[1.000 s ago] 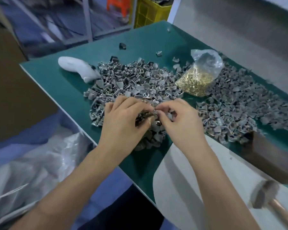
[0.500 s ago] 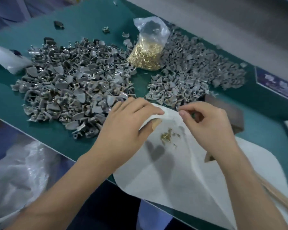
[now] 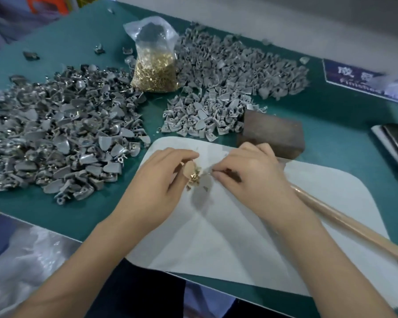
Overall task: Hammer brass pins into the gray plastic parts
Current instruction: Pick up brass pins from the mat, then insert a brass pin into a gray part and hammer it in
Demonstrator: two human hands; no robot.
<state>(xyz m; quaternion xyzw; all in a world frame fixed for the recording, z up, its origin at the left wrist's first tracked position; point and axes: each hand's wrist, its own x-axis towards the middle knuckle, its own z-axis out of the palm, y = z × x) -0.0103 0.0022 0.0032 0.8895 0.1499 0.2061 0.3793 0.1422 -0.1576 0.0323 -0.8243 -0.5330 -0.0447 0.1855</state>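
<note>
A small heap of loose brass pins [image 3: 194,179] lies on the white mat [image 3: 285,226] between my hands. My left hand [image 3: 161,180] curls over the heap, thumb and fingertips closing on the pins. My right hand [image 3: 246,173] pinches a thin brass pin at its fingertips just right of the heap. A large pile of gray plastic parts [image 3: 62,134] spreads to the left and a second gray pile [image 3: 228,72] lies behind. A clear bag of brass pins [image 3: 155,72] stands between the piles. The hammer's wooden handle [image 3: 345,219] lies on the mat under my right wrist.
A brown block [image 3: 274,131] sits at the mat's far edge just beyond my right hand. A dark shiny object [image 3: 395,143] lies at the right edge, with a blue label [image 3: 354,76] behind it. The green table's near edge runs below the mat.
My hands left the gray pile and came over the white mat. Loose brass pins now lie between them, and both hands have closed in on the pins. The view swung right.
</note>
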